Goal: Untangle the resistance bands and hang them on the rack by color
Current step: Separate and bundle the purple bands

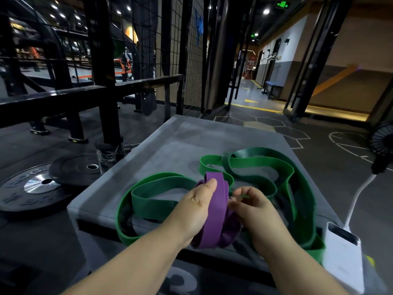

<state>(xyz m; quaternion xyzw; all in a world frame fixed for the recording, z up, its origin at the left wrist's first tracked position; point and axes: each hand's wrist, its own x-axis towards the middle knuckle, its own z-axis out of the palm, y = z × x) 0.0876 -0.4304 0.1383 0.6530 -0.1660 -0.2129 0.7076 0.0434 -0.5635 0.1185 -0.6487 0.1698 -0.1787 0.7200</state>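
1. Purple band (214, 209) and green bands (255, 165) lie tangled together on top of a grey padded box (170, 141), in its near half
2. Around the box: two black weight plates (38, 186) lie flat on the floor to the left, overlapping, with a clear water bottle (106, 156) upright just beside the box's left edge; a white power bank (342, 252) sits at the near right corner, touching a green loop, and its white cable (359, 196) runs off across the floor towards a black fan (382, 141)
3. Behind the box stand a black metal rack (102, 71) and a wire mesh panel (191, 50); a blue bench (274, 86) sits far down the corridor
4. Green loops surround the purple band on both sides and cross behind its far end
5. Left hand (195, 209) grips the purple band, fingers wrapped round it and thumb pressed on its top
6. Right hand (253, 209) has its fingers curled in just beside the purple band, pinching a thin edge of green between thumb and fingers
7. Folded into a long narrow bundle, the purple band runs from the box's near edge away from the person, its far fold raised
8. Green bands sprawl sideways: one long loop stretches left and droops over the front edge, the others curl right and hang off the near right corner
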